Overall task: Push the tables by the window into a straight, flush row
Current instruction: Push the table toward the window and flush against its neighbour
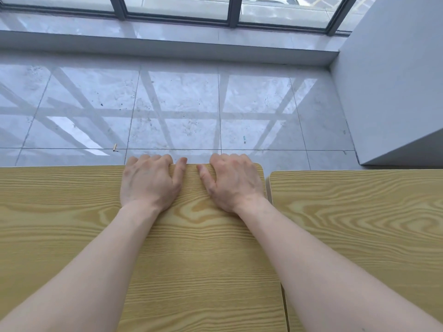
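A light wood-grain table (60, 224) fills the lower left and middle of the head view. My left hand (149, 183) and my right hand (236, 182) lie side by side on its top, fingers curled over its far edge, thumbs on the surface. A second wood-grain table (359, 224) stands to the right, with a narrow dark gap between the two. Its far edge sits slightly nearer to me than the first table's far edge. Both far edges face the window (179, 8).
Glossy grey floor tiles (179, 111) stretch from the tables to a low sill (167, 46) under the window. A white wall block (395, 80) juts in at the right. A small tan scrap (114, 147) and a small blue scrap (244, 139) lie on the floor.
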Tool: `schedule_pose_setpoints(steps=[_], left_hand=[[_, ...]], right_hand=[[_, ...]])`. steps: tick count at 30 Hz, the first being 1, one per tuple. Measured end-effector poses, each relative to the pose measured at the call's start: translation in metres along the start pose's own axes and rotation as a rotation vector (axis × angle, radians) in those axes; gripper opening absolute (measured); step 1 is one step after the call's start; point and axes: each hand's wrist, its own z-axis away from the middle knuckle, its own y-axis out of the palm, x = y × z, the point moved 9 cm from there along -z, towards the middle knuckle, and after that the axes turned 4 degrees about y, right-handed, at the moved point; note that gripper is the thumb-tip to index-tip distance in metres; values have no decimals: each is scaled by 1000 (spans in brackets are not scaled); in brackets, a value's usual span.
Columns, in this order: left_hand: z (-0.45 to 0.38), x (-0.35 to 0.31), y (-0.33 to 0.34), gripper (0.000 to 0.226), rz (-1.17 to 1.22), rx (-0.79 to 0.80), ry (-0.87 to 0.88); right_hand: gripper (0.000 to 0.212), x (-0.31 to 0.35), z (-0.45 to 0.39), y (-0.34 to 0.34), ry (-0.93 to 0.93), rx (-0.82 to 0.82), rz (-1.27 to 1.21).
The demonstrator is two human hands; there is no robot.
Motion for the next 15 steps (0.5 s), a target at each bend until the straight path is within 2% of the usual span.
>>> schedule_pose_setpoints(steps=[4,15], left_hand=[[2,-14,1,64,-17,-12,49],[2,-12,0,60,-3,-37,39]], right_hand=[[49,-11,8,-3,32,-21,14],[51,-8,10,-5,54,-33,22]])
